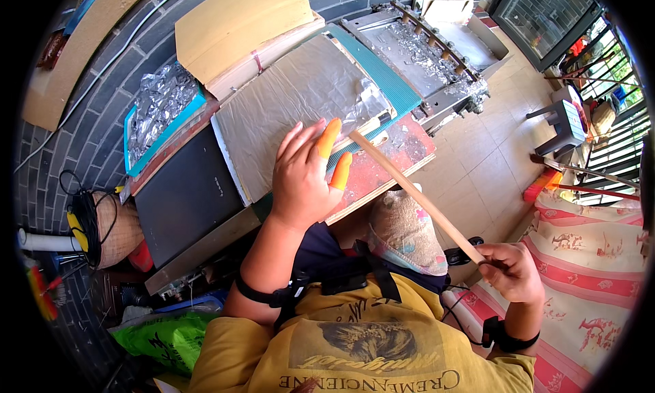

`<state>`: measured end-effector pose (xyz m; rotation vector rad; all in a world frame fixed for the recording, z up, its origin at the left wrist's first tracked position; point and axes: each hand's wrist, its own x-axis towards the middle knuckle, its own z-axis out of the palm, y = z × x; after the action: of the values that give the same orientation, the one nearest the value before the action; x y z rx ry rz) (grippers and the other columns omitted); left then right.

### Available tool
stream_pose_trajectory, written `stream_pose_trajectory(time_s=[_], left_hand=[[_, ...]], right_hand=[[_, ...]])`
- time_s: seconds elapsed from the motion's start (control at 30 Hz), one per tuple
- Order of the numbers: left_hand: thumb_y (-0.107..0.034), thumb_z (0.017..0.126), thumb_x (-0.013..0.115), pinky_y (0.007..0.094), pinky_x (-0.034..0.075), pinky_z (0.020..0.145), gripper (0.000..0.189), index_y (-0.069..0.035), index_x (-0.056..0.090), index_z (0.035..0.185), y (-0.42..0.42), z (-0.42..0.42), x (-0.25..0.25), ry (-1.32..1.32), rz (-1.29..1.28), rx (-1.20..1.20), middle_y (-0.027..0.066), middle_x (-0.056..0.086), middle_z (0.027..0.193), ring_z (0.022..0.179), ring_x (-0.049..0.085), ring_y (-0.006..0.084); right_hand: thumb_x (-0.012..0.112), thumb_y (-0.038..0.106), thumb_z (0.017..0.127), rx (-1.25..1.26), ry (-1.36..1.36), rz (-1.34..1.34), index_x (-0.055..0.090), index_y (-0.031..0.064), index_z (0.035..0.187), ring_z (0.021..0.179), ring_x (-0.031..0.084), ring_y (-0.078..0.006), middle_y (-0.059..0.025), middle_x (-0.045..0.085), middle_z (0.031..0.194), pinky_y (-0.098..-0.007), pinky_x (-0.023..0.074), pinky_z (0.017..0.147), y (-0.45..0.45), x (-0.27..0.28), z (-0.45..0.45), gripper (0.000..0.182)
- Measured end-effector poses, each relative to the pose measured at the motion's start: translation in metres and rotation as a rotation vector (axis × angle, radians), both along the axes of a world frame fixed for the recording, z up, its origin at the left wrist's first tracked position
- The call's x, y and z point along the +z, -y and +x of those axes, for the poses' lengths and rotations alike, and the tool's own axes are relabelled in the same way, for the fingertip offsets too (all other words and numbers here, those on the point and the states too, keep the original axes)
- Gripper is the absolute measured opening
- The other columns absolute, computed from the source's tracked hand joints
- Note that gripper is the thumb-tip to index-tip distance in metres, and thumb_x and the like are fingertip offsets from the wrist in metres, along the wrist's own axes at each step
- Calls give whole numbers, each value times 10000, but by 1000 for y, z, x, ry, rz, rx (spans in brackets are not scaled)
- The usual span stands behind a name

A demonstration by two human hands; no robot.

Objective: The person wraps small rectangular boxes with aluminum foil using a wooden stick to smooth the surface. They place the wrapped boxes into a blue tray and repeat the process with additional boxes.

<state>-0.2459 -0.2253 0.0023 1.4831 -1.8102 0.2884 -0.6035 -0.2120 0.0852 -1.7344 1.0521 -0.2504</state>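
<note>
My right hand [511, 273], at the right, grips the near end of a long, thin wooden stick [417, 196]. The stick slants up and left, its far end by the front edge of a stack of wrinkled, silvery-grey sheets [286, 101]. Over that same edge is my left hand [304, 178], palm down, fingers apart and holding nothing. Orange finger cots [328, 139] cover its thumb and index finger. Whether it presses on the stack I cannot tell. Loose, torn silver foil [369, 100] lies at the stack's right corner.
A blue tray [134, 165] holds crumpled foil scraps. Behind the stack stands a wooden block with a yellowish board [240, 29]. A teal ribbed mat [404, 93] lies beneath. Further right, a metal frame [435, 45] bears foil bits. A black panel [184, 209] lies left; a towel [407, 229] covers my knee.
</note>
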Motion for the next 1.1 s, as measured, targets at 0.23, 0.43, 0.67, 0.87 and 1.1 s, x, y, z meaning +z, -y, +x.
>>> stream_pose_trajectory(time_s=[0.23,0.43,0.67,0.87,1.1], left_hand=[[-160,815,661,467,414,984,408,-3,559,1177,-1,-1,2,0,3,0,168,647,1045,1015,604,316],[-159,812,663,468,408,987,416,-6,554,1183,-2,-1,3,4,18,4,168,647,1045,1017,603,318],[-156,811,663,467,405,989,417,-3,552,1183,-2,-2,5,5,17,-1,169,646,1050,1020,602,318],[-108,798,662,450,420,967,445,-15,530,1213,2,-1,8,-42,32,-16,157,648,1025,1001,602,328],[-49,829,610,409,423,956,576,-12,376,1354,49,3,29,-280,168,-42,170,593,1178,1108,545,356]], right_hand=[[573,-65,802,-77,85,33,618,-84,1051,568,523,-80,-59,597,659,-236,433,531,-4,-11,12,254],[551,3,862,-89,115,-1,597,-80,1073,551,496,-50,-11,549,663,-203,388,491,-5,-12,12,231],[555,-67,831,-120,102,26,608,-72,1056,587,556,-81,-56,608,697,-228,445,536,-4,-5,11,231],[555,-65,831,-191,84,72,611,-71,1049,586,555,-77,-46,606,692,-228,447,537,-3,0,8,225],[573,-52,821,-196,46,25,611,-73,1040,568,555,-77,-38,570,654,-228,436,520,4,1,-6,223]])
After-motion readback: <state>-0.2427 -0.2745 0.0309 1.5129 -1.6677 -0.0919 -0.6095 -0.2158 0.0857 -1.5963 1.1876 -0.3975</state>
